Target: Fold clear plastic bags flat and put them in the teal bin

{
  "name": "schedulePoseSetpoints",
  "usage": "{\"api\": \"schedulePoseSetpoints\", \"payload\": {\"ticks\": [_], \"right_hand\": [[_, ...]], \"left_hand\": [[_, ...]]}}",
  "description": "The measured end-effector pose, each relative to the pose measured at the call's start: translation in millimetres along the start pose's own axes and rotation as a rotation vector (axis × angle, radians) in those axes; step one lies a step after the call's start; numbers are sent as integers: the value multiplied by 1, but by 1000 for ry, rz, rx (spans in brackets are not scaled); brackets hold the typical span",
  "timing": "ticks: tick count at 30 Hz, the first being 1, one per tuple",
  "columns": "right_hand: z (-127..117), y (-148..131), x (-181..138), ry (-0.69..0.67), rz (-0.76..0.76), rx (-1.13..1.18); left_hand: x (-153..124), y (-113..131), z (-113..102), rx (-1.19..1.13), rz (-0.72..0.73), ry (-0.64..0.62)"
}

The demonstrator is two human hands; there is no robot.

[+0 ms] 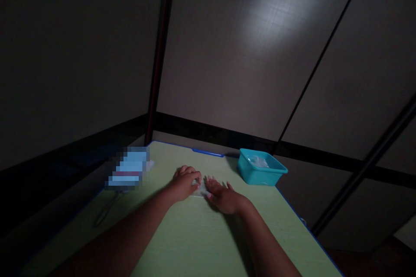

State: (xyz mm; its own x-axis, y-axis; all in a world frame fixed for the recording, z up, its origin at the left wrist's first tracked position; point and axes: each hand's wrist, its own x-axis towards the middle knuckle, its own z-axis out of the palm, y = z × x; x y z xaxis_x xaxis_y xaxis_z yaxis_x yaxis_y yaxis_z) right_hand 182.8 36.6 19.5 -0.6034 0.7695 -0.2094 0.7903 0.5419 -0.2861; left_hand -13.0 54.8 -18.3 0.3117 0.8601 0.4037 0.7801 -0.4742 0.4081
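Observation:
A small, flat piece of clear plastic, perhaps a bag, lies on the pale green table between my hands. My left hand is closed at its left side, the fingers curled and the thumb and forefinger pinching at the plastic. On the other side my right hand rests open, fingers stretched out and lying over the plastic's right part. Both hands hide some of it, so its full outline cannot be made out.
A turquoise basket with clear plastic inside stands at the table's back right. A phone-like device, its screen blurred out, is at the left edge with a cord. A blue handle marks the far edge; dark panels rise behind.

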Motion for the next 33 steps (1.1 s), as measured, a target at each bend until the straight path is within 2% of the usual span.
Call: {"api": "schedulePoseSetpoints", "payload": {"ticks": [6,12,16,19,21,23,25,28,29,31,33], "right_hand": [[0,0,1,-47,26,-17],[0,1,1,-79,5,-19],[0,3,2,-82,-7,-31],[0,5,1,-83,-10,-42],[-1,7,-1,-74,-17,-27],[-3,12,-1,4,-32,12],[-6,19,1,207,-6,64],[-9,32,7,528,243,69],[-9,37,9,568,345,45],[-7,43,13,542,484,-14],[-3,45,16,475,521,-59]], "left_hand": [[-2,3,-1,24,-49,8],[-10,24,-9,49,62,28],[-22,34,-9,46,150,-172],[-28,32,-5,69,124,-326],[-30,28,-4,78,99,-366],[-30,26,-3,80,90,-375],[-29,24,-3,78,86,-375],[-29,24,-4,76,85,-375],[-29,24,-4,79,84,-375],[-29,25,-4,90,85,-378],[-29,25,-4,100,87,-382]]}}
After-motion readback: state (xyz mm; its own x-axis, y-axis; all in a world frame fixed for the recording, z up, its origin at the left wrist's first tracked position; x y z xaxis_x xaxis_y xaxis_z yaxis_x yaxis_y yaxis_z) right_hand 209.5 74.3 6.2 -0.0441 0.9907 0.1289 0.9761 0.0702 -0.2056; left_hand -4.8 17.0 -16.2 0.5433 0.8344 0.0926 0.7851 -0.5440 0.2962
